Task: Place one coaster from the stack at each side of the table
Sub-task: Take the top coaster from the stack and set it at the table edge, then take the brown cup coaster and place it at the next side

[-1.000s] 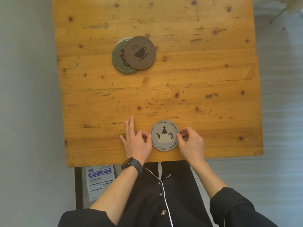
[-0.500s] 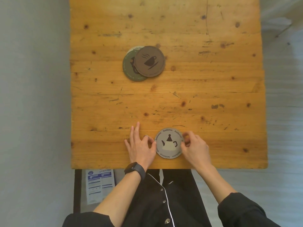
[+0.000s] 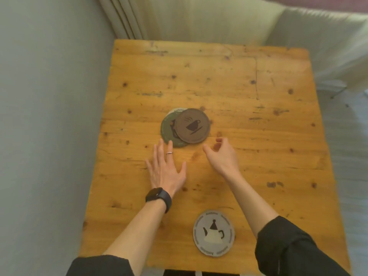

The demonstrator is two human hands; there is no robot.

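Observation:
A grey coaster with a teapot picture (image 3: 213, 233) lies flat near the front edge of the wooden table (image 3: 258, 156). In the middle of the table a brown coaster with a coffee cup picture (image 3: 192, 125) lies askew on a green coaster (image 3: 167, 130), with a pale one showing beneath. My left hand (image 3: 166, 168) rests flat on the wood, fingers spread, its fingertips touching the green coaster's near edge. My right hand (image 3: 221, 154) hovers just in front of the brown coaster, fingers loosely curled and apart, holding nothing.
A pale wall runs along the table's left side. Curtains (image 3: 127, 16) hang behind the far left corner. A white draped seat (image 3: 318, 46) stands past the far right corner. A black watch sits on my left wrist.
Both hands let go of the teapot coaster at the front edge and reached forward to the stack. The camera tilted up, showing the table's far side.

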